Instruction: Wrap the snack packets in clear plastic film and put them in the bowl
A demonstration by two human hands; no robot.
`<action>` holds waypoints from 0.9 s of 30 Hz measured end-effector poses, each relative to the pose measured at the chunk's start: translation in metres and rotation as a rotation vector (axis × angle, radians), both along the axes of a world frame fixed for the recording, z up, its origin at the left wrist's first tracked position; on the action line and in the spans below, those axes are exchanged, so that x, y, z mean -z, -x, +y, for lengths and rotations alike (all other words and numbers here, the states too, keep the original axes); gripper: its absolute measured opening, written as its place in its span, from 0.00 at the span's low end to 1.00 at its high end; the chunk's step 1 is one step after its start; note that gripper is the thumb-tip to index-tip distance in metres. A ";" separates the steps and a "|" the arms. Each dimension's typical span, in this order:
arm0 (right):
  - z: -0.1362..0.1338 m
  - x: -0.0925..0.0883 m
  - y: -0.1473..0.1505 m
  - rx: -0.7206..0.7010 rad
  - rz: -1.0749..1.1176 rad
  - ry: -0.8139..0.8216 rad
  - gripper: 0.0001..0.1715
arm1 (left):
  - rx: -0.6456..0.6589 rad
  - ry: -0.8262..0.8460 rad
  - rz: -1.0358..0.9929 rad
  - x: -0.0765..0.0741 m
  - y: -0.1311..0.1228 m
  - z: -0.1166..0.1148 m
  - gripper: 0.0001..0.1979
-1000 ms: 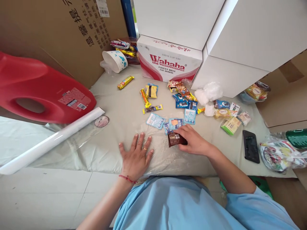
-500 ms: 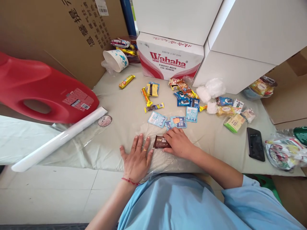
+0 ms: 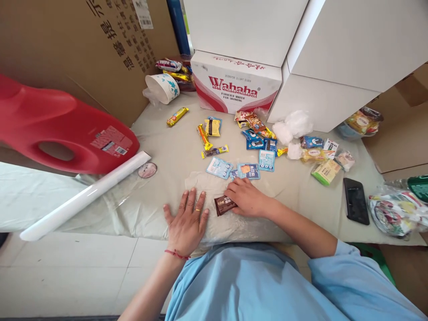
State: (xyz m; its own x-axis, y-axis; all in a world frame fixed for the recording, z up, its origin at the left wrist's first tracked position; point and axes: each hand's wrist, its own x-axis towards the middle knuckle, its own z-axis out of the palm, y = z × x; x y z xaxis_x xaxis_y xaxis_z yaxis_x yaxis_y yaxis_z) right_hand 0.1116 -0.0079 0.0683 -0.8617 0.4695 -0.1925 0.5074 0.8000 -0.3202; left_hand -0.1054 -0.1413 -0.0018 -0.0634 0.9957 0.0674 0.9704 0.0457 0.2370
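My left hand lies flat, fingers spread, on a clear plastic sheet at the near edge of the pale table cover. Just right of it, my right hand pinches a small dark brown snack packet and presses it on the sheet. Beyond my right hand lie light blue packets and many more snack wrappers.
A red jug lies at the left beside a white roll. A paper cup and a Wahaha box stand at the back, with white boxes behind. A black phone and a bag of snacks lie at the right.
My right hand has slid the brown packet leftward and nearer, beside my left hand. My left hand stayed flat on the sheet.
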 end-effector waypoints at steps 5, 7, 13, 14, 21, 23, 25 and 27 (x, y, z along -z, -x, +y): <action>-0.009 0.001 -0.041 0.060 0.214 0.036 0.32 | -0.009 -0.273 0.020 0.006 0.013 -0.015 0.35; -0.021 0.001 -0.070 0.077 0.322 0.083 0.30 | 0.108 -0.368 0.032 0.005 0.023 -0.023 0.39; -0.070 0.036 -0.116 0.109 0.269 0.052 0.24 | 0.566 -0.096 -0.127 -0.007 0.057 -0.030 0.37; -0.073 0.042 -0.116 0.130 0.275 0.041 0.17 | 0.602 -0.065 -0.119 -0.008 0.060 -0.030 0.34; -0.035 0.013 -0.092 0.117 0.393 0.219 0.16 | 0.522 -0.220 -0.029 0.005 0.049 -0.032 0.18; -0.015 -0.007 -0.082 0.096 0.359 0.267 0.18 | 0.491 -0.219 -0.083 0.009 0.045 -0.032 0.13; 0.000 -0.023 -0.074 0.080 0.316 0.261 0.19 | 0.451 -0.209 -0.165 0.009 0.043 -0.030 0.12; 0.005 -0.033 -0.071 0.040 0.284 0.232 0.20 | 0.398 -0.203 -0.232 0.008 0.042 -0.030 0.13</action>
